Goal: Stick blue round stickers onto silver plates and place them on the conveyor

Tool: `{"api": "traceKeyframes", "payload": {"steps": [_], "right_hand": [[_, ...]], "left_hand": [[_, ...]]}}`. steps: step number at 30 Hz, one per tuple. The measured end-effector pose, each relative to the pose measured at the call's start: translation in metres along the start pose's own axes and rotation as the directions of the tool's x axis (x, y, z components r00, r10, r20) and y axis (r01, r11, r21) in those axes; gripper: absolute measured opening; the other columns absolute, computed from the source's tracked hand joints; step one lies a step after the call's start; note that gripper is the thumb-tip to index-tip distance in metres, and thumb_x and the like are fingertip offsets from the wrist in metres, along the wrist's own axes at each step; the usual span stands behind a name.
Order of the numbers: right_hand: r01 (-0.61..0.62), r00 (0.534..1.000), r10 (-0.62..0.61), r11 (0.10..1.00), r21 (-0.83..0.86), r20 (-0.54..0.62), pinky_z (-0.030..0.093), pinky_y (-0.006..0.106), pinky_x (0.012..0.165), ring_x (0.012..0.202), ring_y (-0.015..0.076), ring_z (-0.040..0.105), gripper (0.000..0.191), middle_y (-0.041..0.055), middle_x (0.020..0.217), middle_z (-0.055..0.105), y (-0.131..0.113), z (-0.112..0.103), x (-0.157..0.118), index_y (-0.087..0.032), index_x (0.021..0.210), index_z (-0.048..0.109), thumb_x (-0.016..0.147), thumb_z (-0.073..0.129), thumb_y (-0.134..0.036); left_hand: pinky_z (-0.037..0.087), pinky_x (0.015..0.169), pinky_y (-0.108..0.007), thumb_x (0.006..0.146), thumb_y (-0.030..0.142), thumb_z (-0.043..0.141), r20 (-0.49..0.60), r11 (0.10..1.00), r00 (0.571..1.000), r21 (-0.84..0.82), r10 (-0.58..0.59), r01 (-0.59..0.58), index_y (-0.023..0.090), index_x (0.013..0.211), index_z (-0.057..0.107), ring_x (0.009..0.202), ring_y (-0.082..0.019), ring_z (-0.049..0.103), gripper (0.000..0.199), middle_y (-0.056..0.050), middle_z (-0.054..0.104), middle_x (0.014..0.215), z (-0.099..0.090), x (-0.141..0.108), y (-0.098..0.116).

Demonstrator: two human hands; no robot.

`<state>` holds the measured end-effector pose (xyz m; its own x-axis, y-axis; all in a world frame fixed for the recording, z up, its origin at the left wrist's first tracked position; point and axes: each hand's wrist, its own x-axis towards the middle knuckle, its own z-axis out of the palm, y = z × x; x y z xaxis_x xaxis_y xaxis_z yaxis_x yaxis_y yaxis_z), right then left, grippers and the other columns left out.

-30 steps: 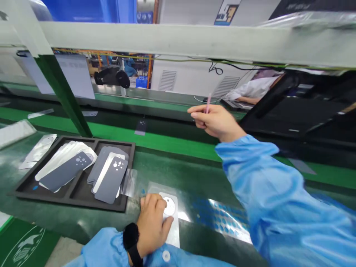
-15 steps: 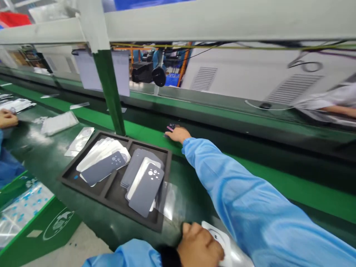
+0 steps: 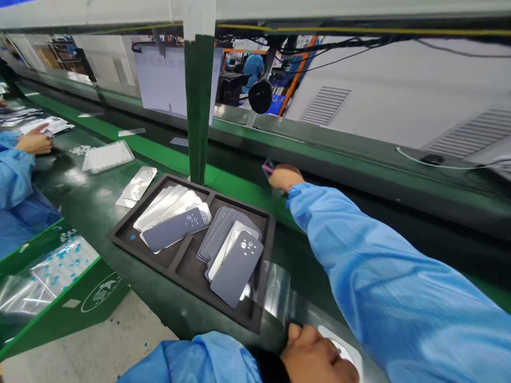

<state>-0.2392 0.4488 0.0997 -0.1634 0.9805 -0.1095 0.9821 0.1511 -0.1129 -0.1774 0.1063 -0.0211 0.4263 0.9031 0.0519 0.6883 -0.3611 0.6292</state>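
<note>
My right hand reaches out over the far side of the bench, its fingers closed on a small clear piece with a pink strip. Near the bottom edge, my left hand is curled beside a white phone-back-shaped panel; whatever lies under its fingers is hidden. A black two-compartment tray stands left of my hands. It holds grey phone-back-shaped sheets and a fan of white and silvery ones. Clear film lies across the tray's right edge.
A green upright post rises behind the tray. To the left lie silvery panels and a white stack. A co-worker's hand works at far left. Below is a green bin with blue bits and film.
The view has swung left and shifted down slightly, so the bench things appear farther right. My right hand still grips the pink-striped piece, now over the dark strip beyond the green one. My left hand stays curled.
</note>
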Motion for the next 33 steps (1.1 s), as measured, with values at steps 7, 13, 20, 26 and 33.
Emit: {"api": "traceKeyframes", "payload": {"steps": [7,13,20,26,33], "right_hand": [[0.008,0.999,-0.031,0.677,0.736,0.017,0.038,0.023,0.041,0.047,0.0126,0.053,0.036,0.0019,0.068,0.062,0.016,-0.026,-0.134,-0.014,0.103,0.062,0.068,0.053,-0.011],[0.039,0.946,-0.273,0.625,0.779,0.172,0.032,0.022,0.043,0.045,0.009,0.042,0.01,-0.0051,0.056,0.049,-0.014,0.012,-0.226,-0.017,0.081,0.061,0.071,0.058,-0.018],[0.15,0.98,-0.198,0.65,0.745,-0.025,0.037,0.026,0.051,0.054,0.0133,0.049,0.015,-0.0005,0.059,0.058,0.061,-0.035,-0.272,-0.019,0.073,0.067,0.074,0.063,-0.033],[0.156,0.868,0.406,0.324,0.933,-0.286,0.046,0.029,0.058,0.06,0.0134,0.054,0.019,0.0031,0.071,0.061,0.181,-0.055,-0.333,-0.02,0.063,0.062,0.069,0.067,-0.037],[-0.174,0.924,0.382,0.36,0.917,0.025,0.044,0.025,0.046,0.047,0.0108,0.052,0.036,-0.0007,0.053,0.058,0.227,0.006,-0.367,-0.016,0.068,0.066,0.066,0.074,-0.052]], "left_hand": [[0.04,0.083,-0.044,0.082,0.039,0.061,0.038,0.986,0.988,-0.068,0.152,-0.149,0.016,0.096,0.061,0.1,-0.027,0.048,0.026,-0.011,0.061,0.101,-0.043,-0.013,0.004],[0.042,0.086,-0.047,0.075,0.041,0.071,0.06,0.994,0.992,-0.008,0.107,-0.107,0.017,0.103,0.064,0.108,-0.032,0.048,0.037,-0.012,0.062,0.109,-0.047,-0.012,0.004],[0.042,0.087,-0.047,0.078,0.037,0.07,0.029,0.994,0.994,0.03,0.101,-0.102,0.02,0.095,0.064,0.109,-0.031,0.049,0.025,-0.01,0.063,0.109,-0.051,-0.011,0.003],[0.04,0.088,-0.046,0.078,0.027,0.073,0.06,0.994,0.995,0.069,0.078,-0.082,0.019,0.097,0.06,0.109,-0.029,0.049,0.024,-0.009,0.062,0.112,-0.058,-0.015,0.006],[0.038,0.096,-0.05,0.072,0.026,0.077,0.077,0.979,0.983,0.101,0.169,-0.177,0.021,0.102,0.058,0.121,-0.031,0.045,0.035,-0.009,0.06,0.123,-0.067,-0.003,0.008]]}}
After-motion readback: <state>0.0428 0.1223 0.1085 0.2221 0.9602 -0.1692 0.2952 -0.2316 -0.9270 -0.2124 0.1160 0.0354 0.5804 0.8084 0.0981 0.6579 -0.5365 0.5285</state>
